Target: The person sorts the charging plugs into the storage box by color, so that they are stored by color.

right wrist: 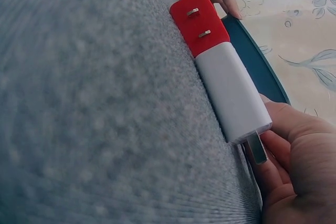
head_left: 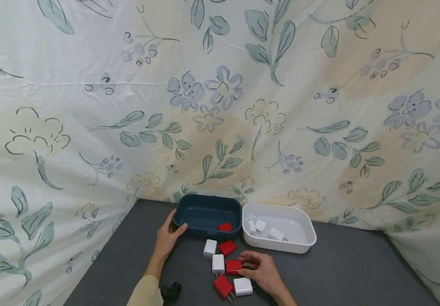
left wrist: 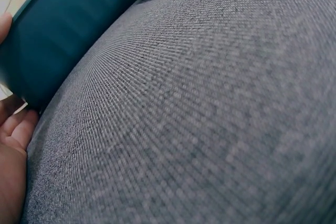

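Observation:
My left hand (head_left: pixel 167 238) grips the left end of a dark teal tray (head_left: pixel 208 233), thumb over the rim. Inside this tray lies a red plug charger (head_left: pixel 225 227). My right hand (head_left: pixel 262 270) has its thumb and fingertips around the prong end of another red charger (head_left: pixel 233 267); in the right wrist view that charger is hidden behind a white charger (right wrist: pixel 233 93). Close around it on the table lie more red and white chargers, including a white one (head_left: pixel 217 264) at its left and a red one (head_left: pixel 223 287) in front.
A white tray (head_left: pixel 309 238) with several white chargers (head_left: pixel 276 233) stands right beside the teal one. Near my left sleeve lies a small black object (head_left: pixel 171 291). A floral cloth (head_left: pixel 223 148) hangs behind the dark grey table (head_left: pixel 357 267).

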Tool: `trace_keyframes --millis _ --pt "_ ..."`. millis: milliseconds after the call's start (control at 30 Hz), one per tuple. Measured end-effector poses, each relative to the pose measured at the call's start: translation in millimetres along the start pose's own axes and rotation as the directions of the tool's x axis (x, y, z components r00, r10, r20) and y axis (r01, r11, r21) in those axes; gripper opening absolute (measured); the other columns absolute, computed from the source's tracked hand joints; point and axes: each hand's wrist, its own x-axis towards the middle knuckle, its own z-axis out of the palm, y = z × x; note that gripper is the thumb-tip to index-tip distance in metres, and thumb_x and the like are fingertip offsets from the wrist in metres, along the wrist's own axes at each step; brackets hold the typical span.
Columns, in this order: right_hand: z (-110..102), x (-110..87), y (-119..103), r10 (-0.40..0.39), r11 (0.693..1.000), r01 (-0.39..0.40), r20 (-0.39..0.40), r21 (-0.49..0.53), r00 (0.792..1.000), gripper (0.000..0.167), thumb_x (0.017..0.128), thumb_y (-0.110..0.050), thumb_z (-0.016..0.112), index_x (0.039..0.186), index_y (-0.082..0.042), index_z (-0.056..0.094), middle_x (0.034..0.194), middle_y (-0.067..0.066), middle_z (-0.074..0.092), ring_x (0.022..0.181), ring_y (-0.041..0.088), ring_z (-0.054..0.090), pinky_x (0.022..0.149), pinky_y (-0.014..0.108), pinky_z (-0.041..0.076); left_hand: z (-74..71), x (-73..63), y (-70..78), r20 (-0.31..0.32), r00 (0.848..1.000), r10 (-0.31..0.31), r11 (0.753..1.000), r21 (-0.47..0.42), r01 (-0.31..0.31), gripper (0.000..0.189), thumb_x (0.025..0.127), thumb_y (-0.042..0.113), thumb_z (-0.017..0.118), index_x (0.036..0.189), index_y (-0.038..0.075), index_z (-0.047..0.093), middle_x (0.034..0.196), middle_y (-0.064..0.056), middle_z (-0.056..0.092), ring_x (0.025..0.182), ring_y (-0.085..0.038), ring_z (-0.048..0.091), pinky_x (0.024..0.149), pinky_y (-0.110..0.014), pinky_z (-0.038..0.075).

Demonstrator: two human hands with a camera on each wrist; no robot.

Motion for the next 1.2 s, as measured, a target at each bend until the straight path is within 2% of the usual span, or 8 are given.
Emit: trace_keyframes --millis 267,633,1000,1200 --pt "0.1 1.3 1.4 -0.013 1.0 0.014 -0.036 0.014 0.999 0.048 0.075 -0.012 0.084 0.118 0.001 0.066 0.109 0.014 0.073 0.099 0.02 0.071 0.08 0.024 0.058 0.0 0.5 0.5 -0.008 1.0 -0.015 1.0 0.001 0.015 0.075 0.091 0.025 0.07 0.153 0.008 0.031 0.152 -0.026 0.036 0.138 -0.038 0.042 0.11 -0.051 0.039" --pt "4.0 5.2 -5.1 -0.022 0.997 0.031 -0.136 0.064 0.99 0.051 0.073 -0.011 0.085 0.118 0.004 0.065 0.11 0.017 0.072 0.098 0.021 0.071 0.082 0.026 0.058 -0.8 0.0 1.2 0.001 1.0 -0.009 1.0 -0.003 0.009 0.077 0.09 0.029 0.07 0.153 0.008 0.031 0.152 -0.026 0.036 0.138 -0.038 0.041 0.11 -0.051 0.039" --pt "9.5 8.5 -14.9 -0.016 0.99 0.043 -0.193 0.137 0.981 0.054 0.073 -0.006 0.084 0.121 0.006 0.063 0.115 0.02 0.07 0.1 0.022 0.071 0.083 0.025 0.058 -1.1 2.4 -2.9 -0.004 1.0 -0.008 1.0 -0.017 0.008 0.074 0.091 0.023 0.07 0.152 0.009 0.032 0.151 -0.026 0.038 0.137 -0.038 0.042 0.11 -0.051 0.039" --pt "11.7 11.9 -20.1 -0.025 0.995 0.047 -0.232 0.09 0.972 0.054 0.071 -0.011 0.086 0.12 0.003 0.065 0.111 0.016 0.072 0.101 0.021 0.071 0.084 0.024 0.057 -0.6 1.9 -1.5 -0.01 1.0 0.001 1.0 -0.006 -0.001 0.073 0.091 0.022 0.07 0.152 0.007 0.032 0.15 -0.027 0.039 0.137 -0.038 0.043 0.109 -0.052 0.04"
